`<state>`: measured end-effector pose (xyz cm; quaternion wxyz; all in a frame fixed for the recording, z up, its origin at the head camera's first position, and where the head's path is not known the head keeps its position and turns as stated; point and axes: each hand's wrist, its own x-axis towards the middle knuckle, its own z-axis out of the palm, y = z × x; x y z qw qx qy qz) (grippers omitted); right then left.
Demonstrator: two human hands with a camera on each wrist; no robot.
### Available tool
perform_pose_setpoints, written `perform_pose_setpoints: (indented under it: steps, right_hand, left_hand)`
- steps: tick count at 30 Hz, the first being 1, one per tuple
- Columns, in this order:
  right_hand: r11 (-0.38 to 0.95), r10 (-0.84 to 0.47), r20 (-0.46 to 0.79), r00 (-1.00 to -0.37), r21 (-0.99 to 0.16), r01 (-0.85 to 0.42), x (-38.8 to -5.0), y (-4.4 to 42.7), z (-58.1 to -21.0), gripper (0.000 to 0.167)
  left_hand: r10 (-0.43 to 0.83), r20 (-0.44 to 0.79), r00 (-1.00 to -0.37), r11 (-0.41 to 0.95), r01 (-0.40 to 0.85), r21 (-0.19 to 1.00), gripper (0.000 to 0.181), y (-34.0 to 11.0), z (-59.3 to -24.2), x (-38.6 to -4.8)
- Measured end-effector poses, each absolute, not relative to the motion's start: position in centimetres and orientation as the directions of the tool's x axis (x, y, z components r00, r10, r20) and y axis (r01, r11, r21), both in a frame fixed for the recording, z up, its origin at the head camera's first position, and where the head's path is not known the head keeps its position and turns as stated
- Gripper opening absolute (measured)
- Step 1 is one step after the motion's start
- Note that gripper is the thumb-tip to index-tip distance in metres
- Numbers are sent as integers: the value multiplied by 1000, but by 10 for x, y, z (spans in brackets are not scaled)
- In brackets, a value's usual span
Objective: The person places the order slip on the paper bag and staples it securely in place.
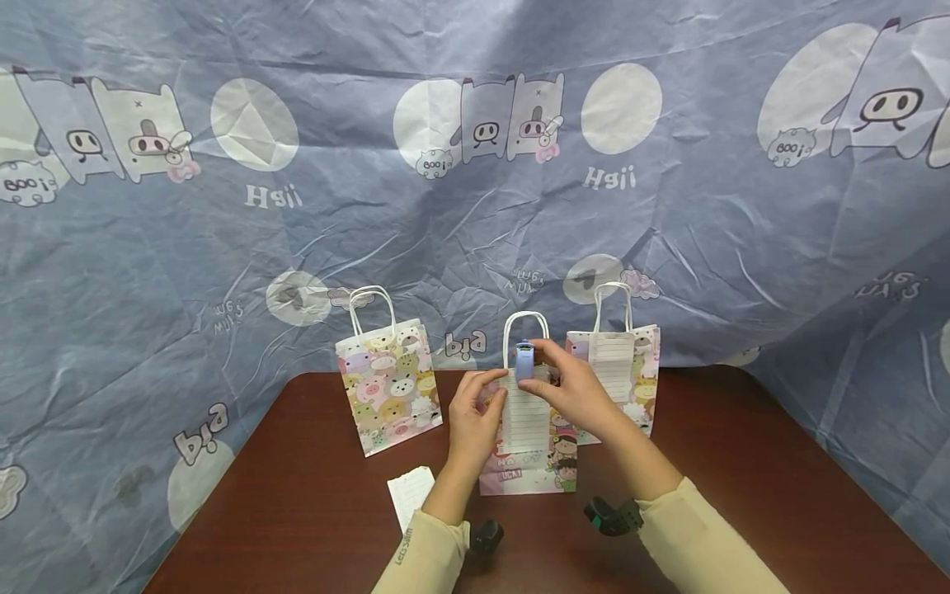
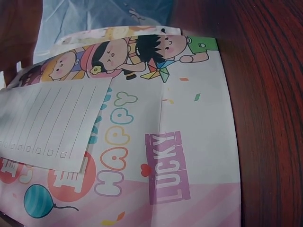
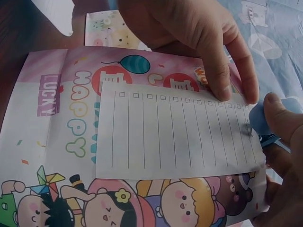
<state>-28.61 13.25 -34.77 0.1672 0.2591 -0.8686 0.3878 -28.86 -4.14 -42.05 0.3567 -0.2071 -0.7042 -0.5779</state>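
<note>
My left hand [image 1: 471,417] pinches the checklist [image 1: 527,425] to the gift bag [image 1: 527,482] below, right hand [image 1: 573,384] a blue stapler [image 1: 524,363]; slack grip could skew the checklist.

Two hands are showing: a left hand [image 1: 475,417] and a right hand [image 1: 571,388]. The right fingers are holding one blue object [image 1: 524,361]. Three bags are standing beyond the fingers: left bag [image 1: 389,388], central bag [image 1: 519,483], right bag [image 1: 647,371]. Three slips are showing: central slip [image 1: 529,425], right slip [image 1: 612,367], loose slip [image 1: 411,493] below the fingers. Below them, two black wrist devices [image 1: 614,517] are showing.
</note>
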Motion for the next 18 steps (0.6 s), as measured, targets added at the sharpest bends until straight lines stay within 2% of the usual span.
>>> perform_pose_setpoints:
  steps: [9,18]
  right_hand:
    - [645,-363,457,-812,-506,-573,-288,132,-343,57]
    - [641,-419,455,-786,-465,-611,-289,132,-337,53]
  left_hand:
    - [-129,753,-645,257,712,654,30,-40,-422,-288]
    - [-171,776,-607,256,733,630,30,-36,-423,-287]
